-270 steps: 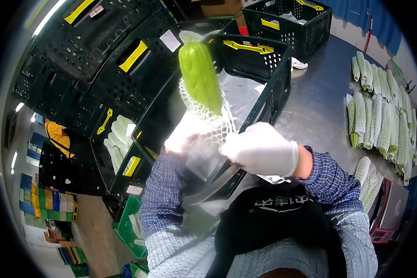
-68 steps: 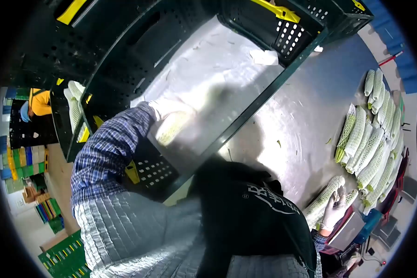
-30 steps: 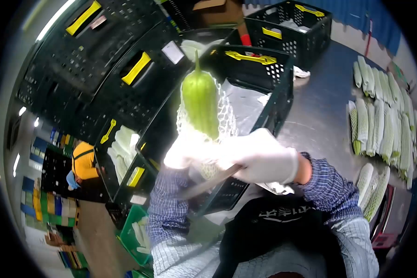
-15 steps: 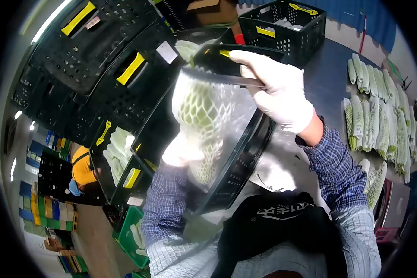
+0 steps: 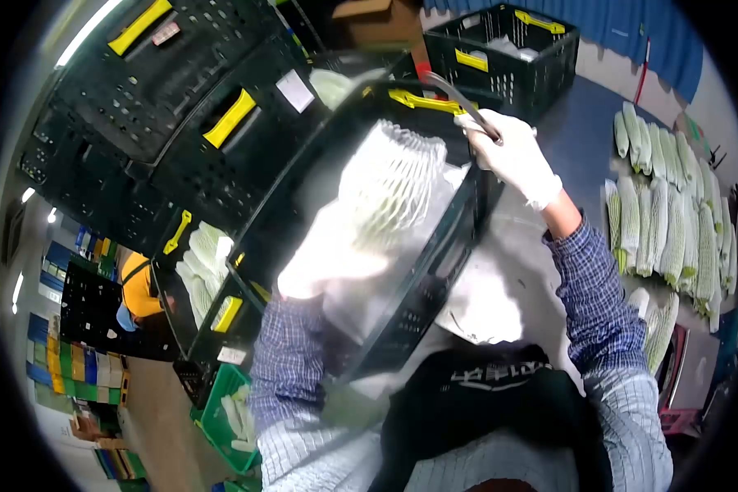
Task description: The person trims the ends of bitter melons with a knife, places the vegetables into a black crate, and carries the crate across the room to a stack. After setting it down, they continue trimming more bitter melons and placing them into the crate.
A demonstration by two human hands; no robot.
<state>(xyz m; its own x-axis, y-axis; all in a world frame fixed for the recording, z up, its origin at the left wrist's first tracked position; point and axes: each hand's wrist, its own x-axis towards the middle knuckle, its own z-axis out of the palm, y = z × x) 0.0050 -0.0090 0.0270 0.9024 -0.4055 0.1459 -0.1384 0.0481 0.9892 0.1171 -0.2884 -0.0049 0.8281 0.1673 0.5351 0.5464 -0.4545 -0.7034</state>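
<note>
Over a black crate (image 5: 402, 328) lined with clear plastic, my left hand (image 5: 328, 254), in a white glove, is closed on a pale green vegetable in white foam netting (image 5: 394, 180). Glare blurs its fingers. The netting's open end points up and away from me. My right hand (image 5: 508, 156), also gloved, grips a curved knife (image 5: 459, 98) above the crate's right side, apart from the vegetable. The blade points up and to the left.
Netted vegetables (image 5: 664, 221) lie in rows on the table at right. Another black crate (image 5: 500, 61) stands at the back. Stacked black crates (image 5: 189, 107) rise at left. A green basket (image 5: 230, 418) is at lower left, and a person in orange (image 5: 142, 287) is beyond.
My right hand has moved right and slightly down, taking the knife away from the vegetable; the blade has turned upward. My left hand has shifted slightly with the netted vegetable.
</note>
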